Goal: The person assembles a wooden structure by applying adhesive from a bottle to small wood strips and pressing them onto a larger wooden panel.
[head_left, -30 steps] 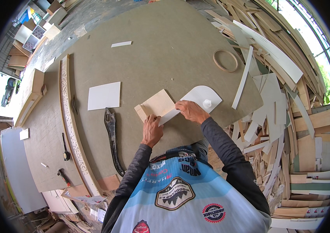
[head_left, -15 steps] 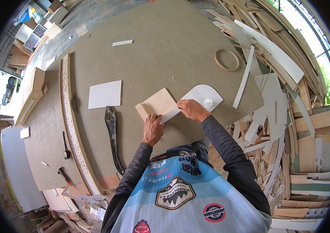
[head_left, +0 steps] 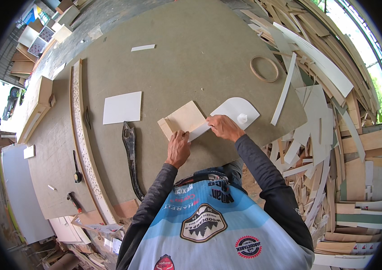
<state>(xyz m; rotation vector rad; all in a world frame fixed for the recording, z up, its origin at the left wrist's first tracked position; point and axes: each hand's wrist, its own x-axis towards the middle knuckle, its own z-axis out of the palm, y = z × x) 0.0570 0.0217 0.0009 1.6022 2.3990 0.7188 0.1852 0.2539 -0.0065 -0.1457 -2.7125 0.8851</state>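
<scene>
A small pale wooden piece point(head_left: 186, 118), with a raised block along its left side, lies tilted on the worktable near me. A narrow white strip point(head_left: 199, 132) runs along its near right edge. My left hand point(head_left: 178, 148) grips the piece's near corner, fingertips at the strip's left end. The fingers of my right hand point(head_left: 225, 128) are closed in a pinch at the strip's other end; the fingertips are partly hidden. Just beyond the right hand lies a white board with a rounded end point(head_left: 233, 108), bearing a small white lump point(head_left: 242, 119).
Left of my hands are a white rectangular panel point(head_left: 122, 108), a long black tool point(head_left: 130, 148), a long wooden beam point(head_left: 83, 135), a tape measure point(head_left: 78, 176) and a hammer point(head_left: 74, 202). A wooden ring point(head_left: 252, 68) lies far right. Offcuts point(head_left: 308, 121) crowd the table's right edge.
The whole view has shifted slightly. Both hands keep their places on the wooden piece and the strip, with no clear movement.
</scene>
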